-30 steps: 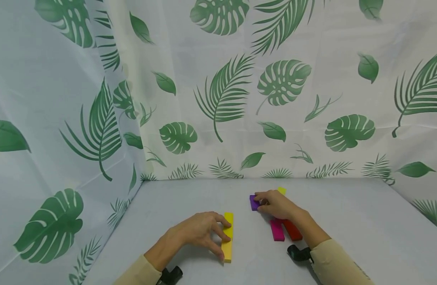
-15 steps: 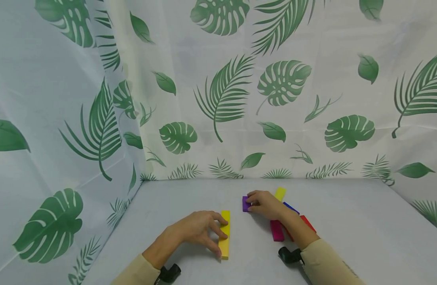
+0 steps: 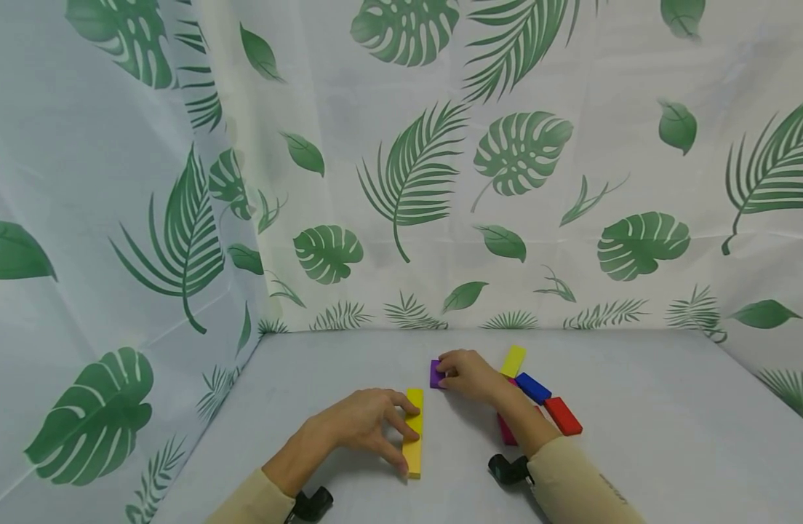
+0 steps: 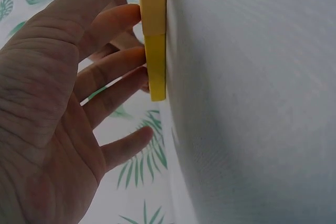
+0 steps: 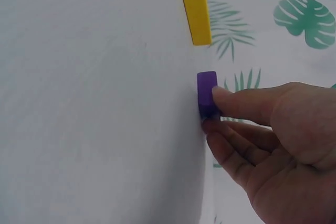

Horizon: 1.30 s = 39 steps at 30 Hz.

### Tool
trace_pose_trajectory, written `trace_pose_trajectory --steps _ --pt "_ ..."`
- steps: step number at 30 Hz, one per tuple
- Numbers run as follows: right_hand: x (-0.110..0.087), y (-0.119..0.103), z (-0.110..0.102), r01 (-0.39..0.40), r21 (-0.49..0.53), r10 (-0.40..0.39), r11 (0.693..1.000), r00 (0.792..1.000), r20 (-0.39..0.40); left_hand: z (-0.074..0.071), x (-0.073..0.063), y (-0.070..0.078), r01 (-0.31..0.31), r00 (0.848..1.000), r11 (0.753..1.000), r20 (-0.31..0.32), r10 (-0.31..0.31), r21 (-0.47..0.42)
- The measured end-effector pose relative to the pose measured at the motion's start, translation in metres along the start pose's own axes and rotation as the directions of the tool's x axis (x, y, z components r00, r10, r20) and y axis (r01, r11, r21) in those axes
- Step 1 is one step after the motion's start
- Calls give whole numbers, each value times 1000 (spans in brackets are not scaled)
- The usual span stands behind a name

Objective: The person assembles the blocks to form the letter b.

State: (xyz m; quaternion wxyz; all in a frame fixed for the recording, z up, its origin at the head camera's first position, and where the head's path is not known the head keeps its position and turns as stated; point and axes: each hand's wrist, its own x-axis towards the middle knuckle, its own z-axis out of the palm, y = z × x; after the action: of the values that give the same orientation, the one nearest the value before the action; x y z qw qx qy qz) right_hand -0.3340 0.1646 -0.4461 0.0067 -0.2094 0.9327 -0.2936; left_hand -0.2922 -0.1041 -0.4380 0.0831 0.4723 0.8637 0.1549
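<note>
My left hand (image 3: 369, 422) has its spread fingertips resting on a row of two yellow blocks (image 3: 413, 451) that lie end to end, the thumb near the closer end. In the left wrist view the two yellow blocks (image 4: 154, 9) meet at a visible seam. Farther back, my right hand (image 3: 470, 375) pinches a small purple block (image 3: 436, 374) between thumb and fingers. From the right wrist view, the purple block (image 5: 207, 93) is low over or on the table, a short gap beyond the yellow row's far end.
Right of my right hand lie a yellow block (image 3: 514, 360), a blue block (image 3: 532, 388) and a red block (image 3: 564, 416). A magenta block (image 3: 507, 431) is partly hidden by the right forearm. A leaf-print curtain (image 3: 441, 182) rises behind the white table (image 3: 349, 356).
My right hand has carried the purple block leftward, uncovering the blue and red blocks. The left hand and the yellow row shifted slightly left, then stayed still.
</note>
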Motion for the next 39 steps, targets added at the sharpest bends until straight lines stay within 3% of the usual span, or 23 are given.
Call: trace_pose_trajectory --steps 8,24,39 --pt "7 -5 6 12 32 -11 999 1000 -15 0 0 0 -11 1000 1000 -7 12 12" --pt "3 2 18 20 200 -8 980 998 -62 -3 1 1 -54 998 997 -9 54 50" --pt "6 -1 23 40 213 -33 976 999 -38 -3 0 0 -68 998 997 -12 68 46"
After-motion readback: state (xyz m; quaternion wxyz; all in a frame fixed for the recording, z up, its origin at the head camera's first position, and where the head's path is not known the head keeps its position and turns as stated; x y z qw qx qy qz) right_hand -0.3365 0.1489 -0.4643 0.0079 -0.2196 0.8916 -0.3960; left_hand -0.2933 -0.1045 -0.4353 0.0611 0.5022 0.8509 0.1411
